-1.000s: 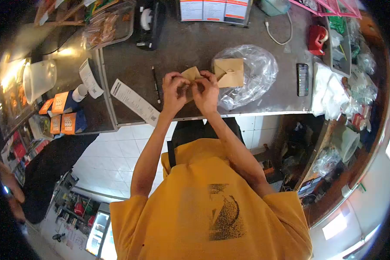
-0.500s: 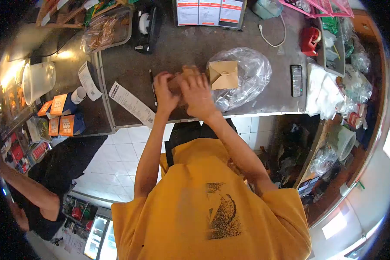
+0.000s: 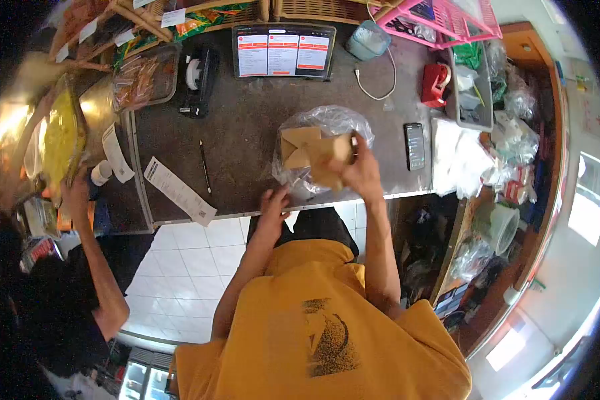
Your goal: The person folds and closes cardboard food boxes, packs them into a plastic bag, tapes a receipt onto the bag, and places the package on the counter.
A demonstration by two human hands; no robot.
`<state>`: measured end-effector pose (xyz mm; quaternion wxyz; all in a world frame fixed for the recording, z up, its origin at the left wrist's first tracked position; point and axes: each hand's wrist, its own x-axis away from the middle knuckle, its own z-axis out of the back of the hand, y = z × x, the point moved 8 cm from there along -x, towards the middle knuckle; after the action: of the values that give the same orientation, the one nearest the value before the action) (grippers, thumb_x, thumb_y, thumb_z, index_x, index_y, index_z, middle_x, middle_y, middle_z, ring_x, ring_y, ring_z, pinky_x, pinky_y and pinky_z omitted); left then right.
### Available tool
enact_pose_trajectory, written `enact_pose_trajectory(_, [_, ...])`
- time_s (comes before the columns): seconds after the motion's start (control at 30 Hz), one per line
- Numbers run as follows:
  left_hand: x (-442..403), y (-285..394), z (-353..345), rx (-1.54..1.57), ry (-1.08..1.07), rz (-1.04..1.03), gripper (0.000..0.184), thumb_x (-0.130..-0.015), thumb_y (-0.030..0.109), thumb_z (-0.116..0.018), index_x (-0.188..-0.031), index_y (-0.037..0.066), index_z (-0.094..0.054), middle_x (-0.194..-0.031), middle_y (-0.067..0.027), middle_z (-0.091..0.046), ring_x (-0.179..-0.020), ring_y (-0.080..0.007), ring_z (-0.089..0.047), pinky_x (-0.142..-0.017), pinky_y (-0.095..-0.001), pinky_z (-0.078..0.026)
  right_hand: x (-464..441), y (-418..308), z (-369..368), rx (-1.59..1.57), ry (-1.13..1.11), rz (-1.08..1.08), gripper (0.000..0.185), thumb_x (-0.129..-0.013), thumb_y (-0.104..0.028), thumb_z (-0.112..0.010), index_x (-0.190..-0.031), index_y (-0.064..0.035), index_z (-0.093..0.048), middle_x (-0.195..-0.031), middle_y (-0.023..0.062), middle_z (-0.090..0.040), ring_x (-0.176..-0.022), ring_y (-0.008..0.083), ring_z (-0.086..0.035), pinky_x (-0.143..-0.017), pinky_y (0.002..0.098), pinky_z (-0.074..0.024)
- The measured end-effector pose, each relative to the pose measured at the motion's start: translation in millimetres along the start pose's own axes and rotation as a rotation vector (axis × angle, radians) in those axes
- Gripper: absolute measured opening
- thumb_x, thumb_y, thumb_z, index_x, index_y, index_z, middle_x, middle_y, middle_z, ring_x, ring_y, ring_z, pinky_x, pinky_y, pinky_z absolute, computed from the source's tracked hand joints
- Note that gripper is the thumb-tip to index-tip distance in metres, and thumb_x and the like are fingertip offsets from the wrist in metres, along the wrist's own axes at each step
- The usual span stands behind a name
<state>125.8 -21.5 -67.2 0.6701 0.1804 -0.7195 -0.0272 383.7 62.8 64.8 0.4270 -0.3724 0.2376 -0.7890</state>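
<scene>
My right hand (image 3: pixel 363 173) grips a brown cardboard box (image 3: pixel 328 163), blurred by motion and tilted above the counter. Beneath and beside it, another brown cardboard box (image 3: pixel 297 143) with folded flaps lies on a clear plastic bag (image 3: pixel 347 117). At the counter's front edge is my left hand (image 3: pixel 272 210), fingers apart and slightly bent, close to the near end of the bag; whether it touches the plastic I cannot tell.
A pen (image 3: pixel 205 167) and a printed receipt (image 3: pixel 180 190) lie left on the counter. Behind stand a tablet (image 3: pixel 283 52) and a black tape dispenser (image 3: pixel 197 80). Right are a phone (image 3: pixel 414 147) and a red tape dispenser (image 3: pixel 435 85). Another person's arm (image 3: pixel 93 247) holds a yellow bag (image 3: pixel 63 137).
Both hands were together left of the bag; now my right hand has moved right with a box over it, and my left has drawn back to the edge. The other person has raised the yellow bag.
</scene>
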Motion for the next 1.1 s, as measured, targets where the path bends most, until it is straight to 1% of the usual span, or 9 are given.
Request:
enact_pose_trajectory(0.23, [-27, 11, -25, 0.216, 0.136, -0.446, 0.02, -0.085, 0.024, -0.067, -0.093, 0.008, -0.058, -0.083, -0.0001, -0.051, -0.078, -0.0125, -0.052, -0.079, -0.0275, -0.044, -59, 76, -9, 0.568, 0.104, -0.129, 0.105, -0.063, -0.052, -0.087, -0.147, -0.0138, -0.037, -0.123, 0.0285, -0.055, -0.111, 0.0478, -0.059, -0.089, 0.0531, -0.0517])
enact_pose_trajectory(0.27, [-27, 6, -20, 0.138, 0.168, -0.498, 0.028, -0.089, 0.023, -0.067, -0.114, 0.011, -0.06, -0.101, -0.0048, -0.061, -0.085, -0.0166, -0.061, -0.074, -0.0305, -0.051, -54, 66, -11, 0.499, 0.149, -0.047, 0.1, -0.063, -0.05, -0.087, -0.143, -0.015, -0.039, -0.122, 0.0272, -0.052, -0.112, 0.0503, -0.055, -0.089, 0.0559, -0.051])
enact_pose_trajectory(0.5, [-28, 15, -41, 0.117, 0.507, -0.789, 0.043, -0.086, 0.018, -0.072, -0.121, 0.003, -0.053, -0.116, -0.0096, -0.059, -0.104, -0.0206, -0.056, -0.09, -0.0335, -0.044, -57, 73, -30, 0.197, -0.183, 0.252, 0.1, -0.064, -0.039, -0.087, -0.142, -0.0065, -0.033, -0.126, 0.0304, -0.051, -0.118, 0.0511, -0.051, -0.093, 0.0541, -0.0515])
enact_pose_trajectory(0.6, [-13, 24, -38, 0.219, 0.437, -0.746, 0.036, -0.083, 0.005, -0.065, -0.117, -0.001, -0.057, -0.113, -0.0108, -0.061, -0.101, -0.0204, -0.057, -0.089, -0.0349, -0.045, -43, 3, -1, 0.616, -0.008, 0.626, 0.102, -0.064, -0.039, -0.088, -0.143, -0.0033, -0.035, -0.125, 0.0283, -0.053, -0.119, 0.0454, -0.052, -0.097, 0.0526, -0.0473])
enact_pose_trajectory(0.7, [-19, 1, -25, 0.25, 0.452, -0.702, 0.03, -0.083, 0.002, -0.059, -0.113, 0.0, -0.059, -0.106, -0.0086, -0.061, -0.093, -0.0173, -0.057, -0.084, -0.0335, -0.046, -47, -25, -81, 0.525, -0.488, 0.756, 0.098, -0.065, -0.036, -0.087, -0.144, -0.0048, -0.039, -0.126, 0.0258, -0.053, -0.12, 0.0419, -0.053, -0.099, 0.0515, -0.0463])
enact_pose_trajectory(0.8, [-34, -14, -18, 0.4, 0.485, -0.599, 0.019, -0.089, 0.006, -0.057, -0.107, 0.003, -0.059, -0.092, -0.0038, -0.058, -0.08, -0.0136, -0.054, -0.076, -0.0299, -0.045, -43, -39, -116, 0.86, -0.463, 0.894, 0.094, -0.063, -0.033, -0.086, -0.141, -0.0046, -0.042, -0.128, 0.0217, -0.054, -0.12, 0.0411, -0.053, -0.1, 0.0511, -0.0455])
enact_pose_trajectory(0.9, [-103, -35, -19, 0.794, 0.0, -0.378, 0.012, -0.094, 0.014, -0.058, -0.103, 0.006, -0.059, -0.079, -0.0014, -0.053, -0.072, -0.0138, -0.051, -0.071, -0.0294, -0.044, -42, -30, -115, 0.794, -0.584, 0.947, 0.089, -0.065, -0.029, -0.083, -0.142, -0.0082, -0.044, -0.129, 0.0215, -0.054, -0.12, 0.0415, -0.053, -0.102, 0.0524, -0.0427])
enact_pose_trajectory(1.0, [-34, 14, -26, 0.901, 0.191, -0.424, 0.013, -0.099, 0.021, -0.055, -0.101, 0.008, -0.057, -0.073, -0.0005, -0.049, -0.063, -0.0131, -0.047, -0.066, -0.034, -0.044, -32, -4, -113, 0.907, -0.599, 1.039, 0.086, -0.066, -0.024, -0.079, -0.143, -0.012, -0.042, -0.13, 0.0215, -0.053, -0.122, 0.0421, -0.051, -0.104, 0.0533, -0.0397])
enact_pose_trajectory(1.1, [5, 29, -38, 0.424, 0.268, -0.536, 0.018, -0.1, 0.019, -0.054, -0.113, 0.008, -0.057, -0.071, -0.0001, -0.049, -0.058, -0.013, -0.048, -0.06, -0.0341, -0.043, -27, -12, -102, 0.771, -0.569, 1.052, 0.084, -0.065, -0.017, -0.074, -0.144, -0.0144, -0.043, -0.131, 0.0229, -0.051, -0.125, 0.0414, -0.048, -0.106, 0.0532, -0.0382])
